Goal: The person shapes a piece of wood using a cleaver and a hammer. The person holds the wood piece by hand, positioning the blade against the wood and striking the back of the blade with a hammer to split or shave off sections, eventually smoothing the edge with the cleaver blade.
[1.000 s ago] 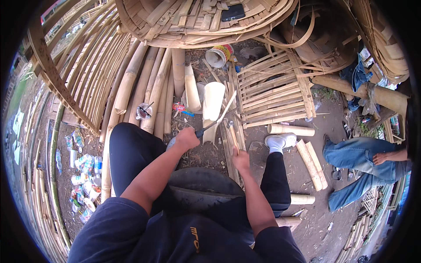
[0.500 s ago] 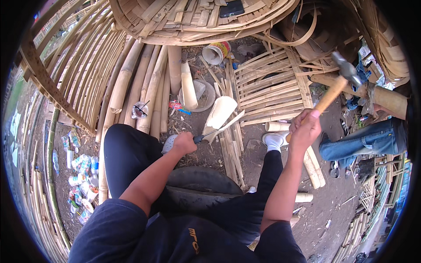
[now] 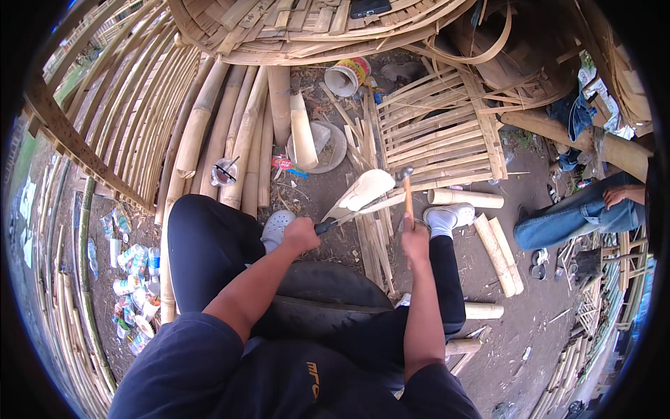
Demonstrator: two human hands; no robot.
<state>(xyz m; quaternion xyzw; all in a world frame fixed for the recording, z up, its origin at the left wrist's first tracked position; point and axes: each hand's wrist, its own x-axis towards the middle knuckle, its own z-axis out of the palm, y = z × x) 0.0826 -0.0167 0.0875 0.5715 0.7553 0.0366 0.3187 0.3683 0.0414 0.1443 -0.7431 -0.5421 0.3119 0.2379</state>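
My left hand is closed round a dark-handled bladed tool, whose narrow metal part points right into a split piece of bamboo. That bamboo piece stands tilted between my feet, its pale inner side showing, and a strip leans away from it to the right. My right hand grips the wooden handle of a hammer. The hammer's metal head is at the strip's far right end; whether they touch I cannot tell.
Bamboo poles line the left, beside plastic litter. Ahead are a grey basin, a bucket, a slatted bamboo panel and a large woven basket. A person in jeans sits at the right.
My right hand has swung the hammer down and left, from raised at the right to beside the bamboo. The bamboo piece has tilted slightly right; my left hand keeps its grip.
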